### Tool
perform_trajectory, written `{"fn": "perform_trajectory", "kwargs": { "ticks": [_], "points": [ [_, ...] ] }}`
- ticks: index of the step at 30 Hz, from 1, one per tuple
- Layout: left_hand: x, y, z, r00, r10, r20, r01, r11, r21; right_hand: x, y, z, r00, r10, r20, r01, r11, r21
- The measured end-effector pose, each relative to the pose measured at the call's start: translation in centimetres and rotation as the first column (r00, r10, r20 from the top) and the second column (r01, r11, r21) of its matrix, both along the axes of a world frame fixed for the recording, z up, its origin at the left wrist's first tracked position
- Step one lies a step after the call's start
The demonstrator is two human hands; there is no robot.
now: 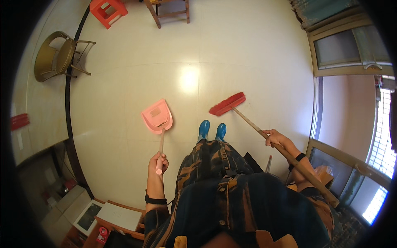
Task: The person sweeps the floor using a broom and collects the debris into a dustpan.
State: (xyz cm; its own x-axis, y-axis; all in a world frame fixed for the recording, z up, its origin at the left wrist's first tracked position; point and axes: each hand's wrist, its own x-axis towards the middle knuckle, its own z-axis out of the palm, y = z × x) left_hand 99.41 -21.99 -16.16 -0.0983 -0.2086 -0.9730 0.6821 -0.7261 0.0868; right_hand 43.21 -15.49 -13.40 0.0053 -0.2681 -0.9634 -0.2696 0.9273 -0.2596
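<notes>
My left hand (157, 163) is closed around the handle of a pink plastic dustpan (156, 115), whose pan lies at the floor to the left, with a little dark debris near its handle end. In my right hand (274, 138) is the wooden handle of a red-bristled broom (228, 104); the handle runs back along my forearm. The broom head is on the pale floor ahead of my blue boots (204, 129), to the right of the dustpan and apart from it. A few small specks show on the floor just right of the bristles.
A woven armchair (63, 57) stands at the left wall, a red plastic stool (108, 12) and a wooden chair (169, 13) at the far side. Sliding window-like doors (316, 46) line the right. A low cabinet with a white box (119, 215) is at the near left.
</notes>
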Motion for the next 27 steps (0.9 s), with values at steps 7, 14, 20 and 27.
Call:
{"fn": "perform_trajectory", "kwargs": {
  "ticks": [7,14,20,27],
  "points": [
    [-2.2,-4.2,0.1,0.952,-0.299,-0.064,0.305,0.945,0.116,-2.6,2.9,2.3,0.986,-0.158,-0.058,0.157,0.987,-0.013],
    [-8.2,-8.3,0.1,0.716,-0.698,0.019,0.694,0.714,0.088,-5.7,4.6,4.3,0.825,-0.564,0.028,0.559,0.809,-0.182],
    [-16.9,-12.1,-0.4,0.509,-0.861,-0.017,0.850,0.499,0.169,-10.3,3.4,-1.7,0.704,-0.709,0.044,0.701,0.683,-0.204],
    [-25.5,-13.6,-2.9,0.408,-0.906,-0.109,0.904,0.385,0.184,-8.3,8.9,-1.7,0.707,-0.705,0.050,0.706,0.700,-0.110]
  ]
}}
